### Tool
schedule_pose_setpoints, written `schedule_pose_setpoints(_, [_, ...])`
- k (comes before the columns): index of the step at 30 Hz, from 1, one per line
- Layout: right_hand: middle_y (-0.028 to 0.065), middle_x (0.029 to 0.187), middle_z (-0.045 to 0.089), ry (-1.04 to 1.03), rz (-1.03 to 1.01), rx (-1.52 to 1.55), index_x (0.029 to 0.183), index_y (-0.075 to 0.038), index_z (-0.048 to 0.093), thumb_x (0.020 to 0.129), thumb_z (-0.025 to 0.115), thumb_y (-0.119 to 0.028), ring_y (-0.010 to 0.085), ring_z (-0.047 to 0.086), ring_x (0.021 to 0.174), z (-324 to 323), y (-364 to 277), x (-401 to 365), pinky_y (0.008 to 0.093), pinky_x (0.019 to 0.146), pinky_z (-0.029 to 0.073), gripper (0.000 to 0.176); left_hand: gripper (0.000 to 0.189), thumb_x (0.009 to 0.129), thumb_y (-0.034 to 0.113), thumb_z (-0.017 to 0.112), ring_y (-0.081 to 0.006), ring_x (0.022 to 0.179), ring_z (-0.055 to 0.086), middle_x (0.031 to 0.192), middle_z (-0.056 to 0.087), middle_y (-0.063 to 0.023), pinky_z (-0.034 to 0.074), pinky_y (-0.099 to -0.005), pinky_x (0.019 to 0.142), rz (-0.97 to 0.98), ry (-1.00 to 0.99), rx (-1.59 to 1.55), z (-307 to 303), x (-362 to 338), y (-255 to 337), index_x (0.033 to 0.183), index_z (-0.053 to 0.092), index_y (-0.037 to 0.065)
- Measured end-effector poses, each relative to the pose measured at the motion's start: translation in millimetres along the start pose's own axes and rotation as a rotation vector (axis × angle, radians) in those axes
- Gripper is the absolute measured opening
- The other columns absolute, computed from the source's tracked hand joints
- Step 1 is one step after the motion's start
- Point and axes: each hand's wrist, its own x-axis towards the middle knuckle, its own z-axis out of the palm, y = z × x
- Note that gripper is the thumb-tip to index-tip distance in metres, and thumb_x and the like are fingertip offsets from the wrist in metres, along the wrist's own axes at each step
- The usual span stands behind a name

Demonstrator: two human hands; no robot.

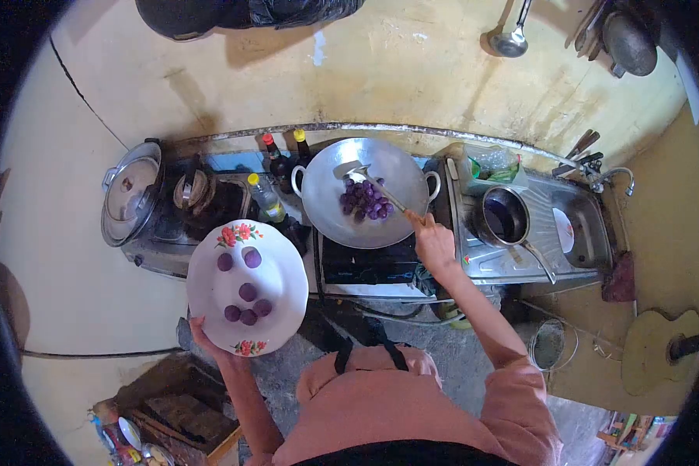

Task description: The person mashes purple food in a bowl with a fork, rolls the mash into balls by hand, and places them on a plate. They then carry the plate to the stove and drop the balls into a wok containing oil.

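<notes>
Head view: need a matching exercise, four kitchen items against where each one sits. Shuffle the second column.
Items
1. white plate
2. wok
3. lidded pot
4. dark saucepan

Places
a. on the stove, with the spatula in it
b. held up by the left hand
c. on the drainboard beside the sink
d. at the left end of the counter

Pairs: 1-b, 2-a, 3-d, 4-c

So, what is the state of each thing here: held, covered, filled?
left hand: holds the plate from below.
plate: carries six purple balls.
right hand: shut on the spatula.
spatula: blade in the wok.
wok: on the stove, purple balls inside.
pot: lid on.
saucepan: uncovered, dark inside.
bottles: caps on.
</notes>
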Motion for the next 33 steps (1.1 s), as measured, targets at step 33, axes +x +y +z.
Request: schedule_pose_setpoints(33, [0.008,0.088,0.052,-0.108,-0.288,-0.059,0.125,-0.019,0.043,0.067,0.057,-0.005,0.0239,0.059,0.064,-45.6,55.4,-4.7,0.0348,0.05,0.05,0.061,0.064,0.071,0.042,0.049,-0.0324,0.099,0.05,0.112,0.048,-0.0168,0.045,-0.0459,0.08,0.041,0.048,-0.008,22.7,-18.4,-12.6,0.12,0.04,0.001])
